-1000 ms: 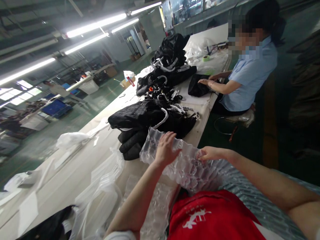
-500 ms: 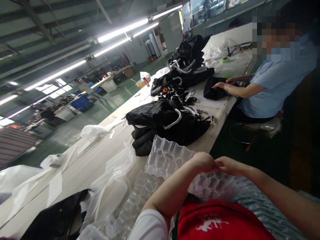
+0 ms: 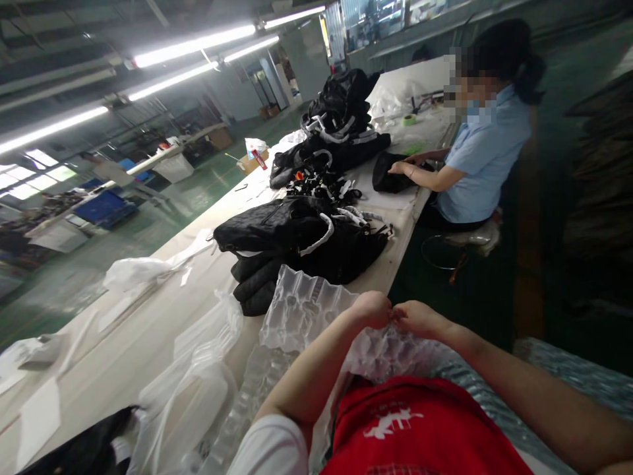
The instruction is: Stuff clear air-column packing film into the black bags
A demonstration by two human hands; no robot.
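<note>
Close together at the table's front edge, my left hand (image 3: 374, 309) and my right hand (image 3: 419, 318) both pinch the edge of a sheet of clear bubble wrap (image 3: 309, 307). Its large air cells spread across the table corner to the left and drape down in front of my red apron. The fingertips are partly hidden behind the hands. Just beyond the sheet lies a stack of black bags (image 3: 297, 244) with white-wrapped handles. More air-cushion film (image 3: 568, 376) hangs or lies at the lower right.
A long pale table (image 3: 163, 330) runs away from me, bearing white foam sheets (image 3: 198, 369), a black bag (image 3: 84, 442) at lower left and a heap of small black parts (image 3: 321, 185). A co-worker (image 3: 484, 158) in light blue sits at the right edge, handling a black bag (image 3: 388, 173).
My view has turned slightly right, so the scene sits further left. Both hands remain together on the bubble wrap. The co-worker still handles the black bag.
</note>
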